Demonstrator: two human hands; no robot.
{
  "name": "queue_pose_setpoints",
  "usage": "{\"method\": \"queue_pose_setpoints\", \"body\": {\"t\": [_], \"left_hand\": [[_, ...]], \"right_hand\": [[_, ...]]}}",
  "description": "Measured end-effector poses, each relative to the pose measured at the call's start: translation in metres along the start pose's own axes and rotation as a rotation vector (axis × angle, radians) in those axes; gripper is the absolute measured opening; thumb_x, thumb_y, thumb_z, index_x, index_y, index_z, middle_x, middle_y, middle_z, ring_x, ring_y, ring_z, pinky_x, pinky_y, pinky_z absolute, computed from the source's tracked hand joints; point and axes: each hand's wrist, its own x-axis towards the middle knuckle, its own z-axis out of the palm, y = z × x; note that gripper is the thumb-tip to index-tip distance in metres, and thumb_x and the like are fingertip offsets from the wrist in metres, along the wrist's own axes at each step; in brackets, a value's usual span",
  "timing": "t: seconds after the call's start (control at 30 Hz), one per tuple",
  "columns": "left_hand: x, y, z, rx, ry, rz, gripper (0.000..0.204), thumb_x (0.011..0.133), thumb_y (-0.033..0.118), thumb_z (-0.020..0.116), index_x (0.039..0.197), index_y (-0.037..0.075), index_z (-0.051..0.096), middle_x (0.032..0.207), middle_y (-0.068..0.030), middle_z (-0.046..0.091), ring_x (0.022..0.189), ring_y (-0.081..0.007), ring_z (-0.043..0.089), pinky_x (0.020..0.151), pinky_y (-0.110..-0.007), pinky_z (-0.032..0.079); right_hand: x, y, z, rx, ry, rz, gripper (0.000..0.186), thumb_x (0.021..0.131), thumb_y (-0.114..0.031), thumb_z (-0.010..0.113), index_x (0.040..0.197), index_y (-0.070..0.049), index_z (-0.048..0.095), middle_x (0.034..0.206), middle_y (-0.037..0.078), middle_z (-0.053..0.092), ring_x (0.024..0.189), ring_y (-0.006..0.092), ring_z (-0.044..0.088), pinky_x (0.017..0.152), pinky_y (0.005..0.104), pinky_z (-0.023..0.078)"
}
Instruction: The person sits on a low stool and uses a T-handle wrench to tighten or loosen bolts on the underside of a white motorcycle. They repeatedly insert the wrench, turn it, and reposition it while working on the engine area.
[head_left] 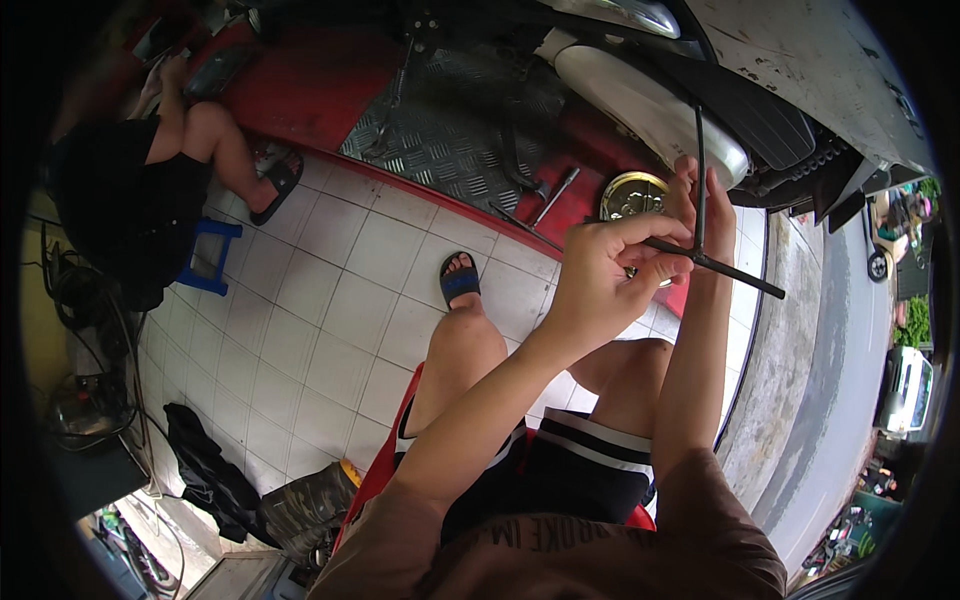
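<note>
My left hand (620,265) is closed round the crossbar of a black T-handle wrench (740,277). The long shaft of that tool points away from me toward the motorcycle's silver exhaust muffler (650,105). My right hand (712,215) is beside the shaft, its fingers loosely about it; part of its grip is hidden behind my left hand and the tool. Just past my hands, a round gold-coloured dish (632,190) holds small parts too small to name. Near the dish, a metal wrench (555,197) lies on the red-edged platform.
A metal tread plate (440,125) is set in the red platform (300,85). At far left a person in black (110,200) sits by a blue stool (212,258). White tiles (330,290) cover the floor. A road (830,380) with a white vehicle (908,390) runs along the right.
</note>
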Motion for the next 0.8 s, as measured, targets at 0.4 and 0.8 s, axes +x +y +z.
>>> {"method": "queue_pose_setpoints", "body": {"t": [0.4, 0.8], "left_hand": [[-0.013, -0.003, -0.010, 0.226, -0.002, -0.220, 0.020, 0.078, -0.004, 0.073, 0.097, -0.003, 0.067, 0.091, -0.0088, 0.067, 0.078, -0.0117, 0.066, 0.065, -0.023, 0.055], [-0.022, -0.017, 0.005, 1.510, -0.179, 0.457, 0.043, 0.090, 0.046, 0.057, 0.090, 0.003, 0.059, 0.089, -0.0100, 0.061, 0.094, -0.0287, 0.057, 0.092, -0.047, 0.039]], "right_hand": [[-0.036, 0.042, 0.030, 0.152, -0.019, -0.046, 0.040, 0.092, -0.043, 0.062, 0.086, -0.007, 0.045, 0.067, 0.000, 0.046, 0.047, 0.0032, 0.035, 0.044, 0.0178, 0.030], [-0.047, 0.055, 0.040, 0.203, 0.187, -0.089, 0.031, 0.099, -0.035, 0.054, 0.090, -0.005, 0.056, 0.056, -0.005, 0.045, 0.047, 0.0015, 0.035, 0.042, 0.0177, 0.028]]}}
